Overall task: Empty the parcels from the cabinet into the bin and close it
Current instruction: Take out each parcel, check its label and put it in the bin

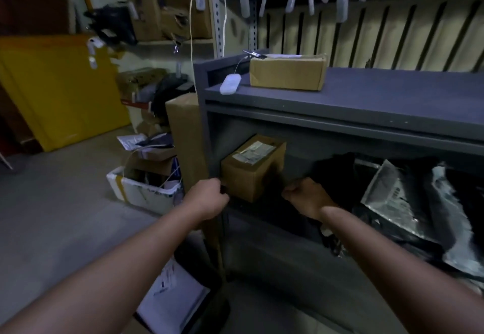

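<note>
The grey metal cabinet [340, 103] stands open in front of me. A brown cardboard box [252, 166] with a paper label sits at the left end of its shelf. My left hand [207, 199] is curled against the box's lower left corner, at the cabinet's front post. Gripping the box's lower right side is my right hand [306, 197], fingers curled in the shadow. Right of the box lie black and silver plastic parcels [398, 197]. A dark bin [183, 294] holding a white parcel is on the floor below my left arm.
A second cardboard box [286, 73] and a white tag [230, 83] lie on the cabinet top. A tall carton [183, 134] leans against the cabinet's left side. A white foam crate [141, 189] of parcels and a yellow board [57, 87] stand to the left.
</note>
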`<state>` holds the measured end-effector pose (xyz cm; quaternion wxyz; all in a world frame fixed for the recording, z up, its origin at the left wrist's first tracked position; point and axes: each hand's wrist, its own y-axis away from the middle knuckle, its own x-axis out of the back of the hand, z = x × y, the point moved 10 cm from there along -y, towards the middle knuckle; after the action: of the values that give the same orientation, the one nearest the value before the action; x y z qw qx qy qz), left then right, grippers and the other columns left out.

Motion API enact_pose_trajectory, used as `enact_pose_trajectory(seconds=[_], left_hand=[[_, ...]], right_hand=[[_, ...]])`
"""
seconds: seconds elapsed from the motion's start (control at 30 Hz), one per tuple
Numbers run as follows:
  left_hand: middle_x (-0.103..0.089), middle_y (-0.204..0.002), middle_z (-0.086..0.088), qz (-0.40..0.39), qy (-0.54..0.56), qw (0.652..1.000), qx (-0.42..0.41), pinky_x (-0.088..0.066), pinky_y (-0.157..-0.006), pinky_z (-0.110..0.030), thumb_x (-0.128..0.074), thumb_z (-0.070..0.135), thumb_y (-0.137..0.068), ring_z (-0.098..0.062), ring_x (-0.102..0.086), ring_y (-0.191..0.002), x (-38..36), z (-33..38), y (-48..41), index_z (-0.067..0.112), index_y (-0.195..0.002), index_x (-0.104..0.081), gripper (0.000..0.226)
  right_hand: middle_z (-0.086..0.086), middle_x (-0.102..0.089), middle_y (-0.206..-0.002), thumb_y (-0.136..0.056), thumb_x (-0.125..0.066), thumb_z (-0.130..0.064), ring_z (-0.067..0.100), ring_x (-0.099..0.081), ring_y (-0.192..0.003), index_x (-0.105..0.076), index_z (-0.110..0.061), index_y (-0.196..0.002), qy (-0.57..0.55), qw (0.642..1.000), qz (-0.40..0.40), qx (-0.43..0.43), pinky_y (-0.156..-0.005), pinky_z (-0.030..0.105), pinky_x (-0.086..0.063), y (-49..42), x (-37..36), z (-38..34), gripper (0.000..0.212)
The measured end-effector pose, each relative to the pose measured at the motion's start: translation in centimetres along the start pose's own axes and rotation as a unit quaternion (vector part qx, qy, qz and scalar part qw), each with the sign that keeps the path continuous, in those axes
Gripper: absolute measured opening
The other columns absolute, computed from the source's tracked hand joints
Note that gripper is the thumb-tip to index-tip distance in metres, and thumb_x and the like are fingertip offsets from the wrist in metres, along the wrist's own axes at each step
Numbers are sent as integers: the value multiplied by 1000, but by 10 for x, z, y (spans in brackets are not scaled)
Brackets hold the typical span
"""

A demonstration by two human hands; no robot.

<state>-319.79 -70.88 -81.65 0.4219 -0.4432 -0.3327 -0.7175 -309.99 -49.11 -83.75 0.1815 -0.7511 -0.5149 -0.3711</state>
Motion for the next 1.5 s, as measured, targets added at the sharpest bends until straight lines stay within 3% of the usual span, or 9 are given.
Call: enact_pose_trajectory(seconds=[0.1, 0.27, 0.43, 0.63, 0.83, 1.1, 1.3, 1.4, 1.5], left_hand=[[-60, -101, -5, 9, 13, 1000, 3, -56, -85, -38, -56, 18, -93, -23, -61, -93, 6, 7, -29, 14, -112, -61, 20], [-48, -145, -10, 12, -44, 994, -100, -40, -109, -34, -49, 24, -98, -30, -49, -129, 4, 47, -68, 15, -143, -46, 46], [-49, -145, -12, 13, -13, 995, -97, -40, -105, -34, -42, 22, -99, -32, -49, -130, -7, 51, -86, 12, -145, -46, 47], [-49, -145, -10, 34, 58, 994, -84, -36, -102, -28, -40, 13, -100, -30, -48, -130, 5, 49, -103, 13, -143, -48, 44], [-64, -98, -16, -39, 224, 974, -16, -50, -88, -41, -48, 14, -100, -38, -63, -101, -16, 30, -120, 9, -75, -60, 28], [-63, -106, -6, -94, 384, 917, 43, -55, -89, -43, -51, 32, -102, -27, -63, -101, -48, 30, -61, 22, -102, -54, 10], [-69, -112, -9, -135, 438, 885, 79, -57, -88, -50, -55, 47, -97, -31, -68, -98, -72, 21, 5, 24, -126, -52, 37], [-66, -112, -10, -129, 471, 869, 83, -55, -89, -54, -55, 43, -97, -33, -67, -99, -74, 20, 32, 19, -129, -47, 40], [-62, -115, -9, -123, 482, 864, 77, -52, -92, -59, -58, 44, -94, -34, -61, -109, -71, 19, 63, 22, -129, -45, 43]], right_hand=[[5, -71, -103, -95, -57, -34, 24, -66, -97, -72, -23, -94, 17, 1000, 4, -11, -89, 33, -53, -28, -2, 0, 18], [12, -69, -112, -95, -55, -43, 30, -65, -103, -69, -12, -105, -2, 998, 23, -54, -90, 35, -53, -74, -10, 6, 35], [15, -67, -116, -95, -49, -56, 36, -68, -96, -66, -9, -113, -153, 982, 50, -95, -84, 48, -59, -104, -27, 4, 53], [12, -64, -115, -83, -51, -76, 34, -64, -98, -59, -14, -120, -249, 958, 66, -124, -80, 45, -59, -109, -37, 6, 72], [12, -63, -110, -84, -60, -69, 34, -63, -99, -57, -18, -107, -281, 948, 70, -134, -84, 51, -58, -96, -28, 21, 56], [10, -69, -105, -81, -66, -66, 32, -67, -95, -62, -21, -95, -296, 941, 91, -137, -83, 53, -59, -44, -20, 29, 47], [6, -71, -100, -78, -66, -64, 30, -67, -95, -60, -25, -80, -274, 948, 98, -127, -89, 48, -57, 19, -19, 28, 39], [5, -73, -101, -54, -62, -71, 30, -70, -94, -65, -23, -91, -280, 948, 99, -117, -85, 49, -59, 52, -18, 29, 61], [5, -73, -95, -58, -57, -65, 27, -69, -91, -67, -17, -95, -269, 953, 101, -93, -84, 51, -58, 92, -19, 22, 62]])
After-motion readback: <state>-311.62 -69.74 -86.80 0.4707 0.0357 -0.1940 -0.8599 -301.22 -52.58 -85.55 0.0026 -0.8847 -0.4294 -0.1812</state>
